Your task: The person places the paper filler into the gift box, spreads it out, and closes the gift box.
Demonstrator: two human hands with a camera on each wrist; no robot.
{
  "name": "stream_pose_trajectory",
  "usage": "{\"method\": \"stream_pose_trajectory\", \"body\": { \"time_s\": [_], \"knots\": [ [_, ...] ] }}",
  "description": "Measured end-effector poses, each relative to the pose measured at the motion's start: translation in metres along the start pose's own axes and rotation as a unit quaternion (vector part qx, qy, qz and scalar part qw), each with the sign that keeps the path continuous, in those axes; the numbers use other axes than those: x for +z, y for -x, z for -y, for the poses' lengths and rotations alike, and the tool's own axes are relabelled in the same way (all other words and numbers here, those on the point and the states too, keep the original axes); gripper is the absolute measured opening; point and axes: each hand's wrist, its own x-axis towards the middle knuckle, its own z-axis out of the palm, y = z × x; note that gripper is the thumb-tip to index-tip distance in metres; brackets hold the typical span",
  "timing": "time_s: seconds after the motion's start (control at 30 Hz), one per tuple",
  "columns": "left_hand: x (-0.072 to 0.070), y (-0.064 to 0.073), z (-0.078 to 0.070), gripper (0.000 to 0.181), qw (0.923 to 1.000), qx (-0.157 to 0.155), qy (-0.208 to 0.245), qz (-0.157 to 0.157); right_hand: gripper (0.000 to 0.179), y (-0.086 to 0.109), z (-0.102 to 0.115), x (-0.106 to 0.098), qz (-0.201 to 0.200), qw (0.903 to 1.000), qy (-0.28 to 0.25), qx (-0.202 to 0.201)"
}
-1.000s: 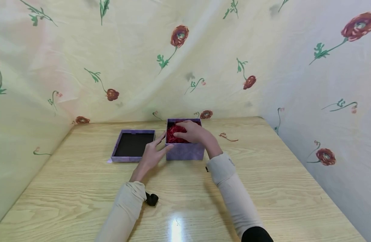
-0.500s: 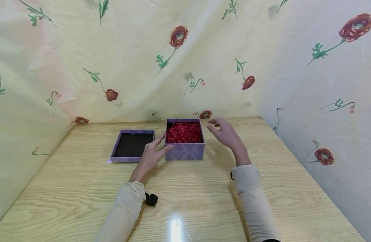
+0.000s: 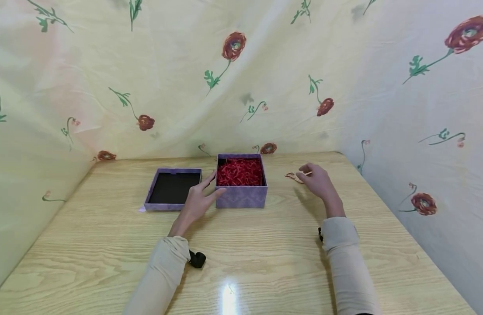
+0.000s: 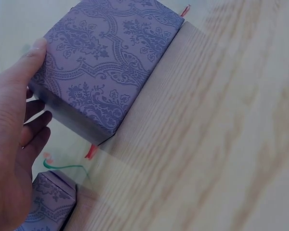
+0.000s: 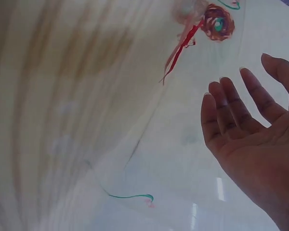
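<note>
An open purple patterned box [image 3: 241, 198] stands on the table, filled with red shredded paper [image 3: 240, 173]. My left hand [image 3: 196, 201] touches its left side with extended fingers. In the left wrist view the thumb [image 4: 34, 55] lies at the edge of the box's patterned face [image 4: 111, 57]. My right hand [image 3: 317, 180] hovers right of the box with nothing in its fingers, close over a loose red paper strand [image 3: 291, 176]. The right wrist view shows this hand [image 5: 260, 127] with fingers relaxed and spread, apart from the strand [image 5: 179, 53].
Left of the box lies its purple lid [image 3: 166, 207], black inside facing up, with a small light tab [image 3: 142, 210] at the corner. A flower-printed cloth [image 3: 178, 78] hangs behind and beside the wooden table [image 3: 245, 253].
My right hand has lifted off the red shredded paper and moved right, then down toward the loose strand. The left hand and the box have stayed put.
</note>
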Motion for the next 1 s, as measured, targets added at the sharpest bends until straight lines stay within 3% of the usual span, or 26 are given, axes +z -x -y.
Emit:
{"method": "stream_pose_trajectory", "body": {
  "time_s": [0.63,1.0],
  "knots": [
    [-0.001,0.001,-0.002,0.072,1.0,0.0,-0.002,-0.002,0.039,-0.024,-0.028,0.001,0.066,0.9973,-0.013,0.029],
    [0.0,0.0,0.0,0.071,1.0,0.001,0.0,0.001,0.042,-0.032,-0.036,0.009,0.059,0.996,-0.058,0.035]
  ]
}}
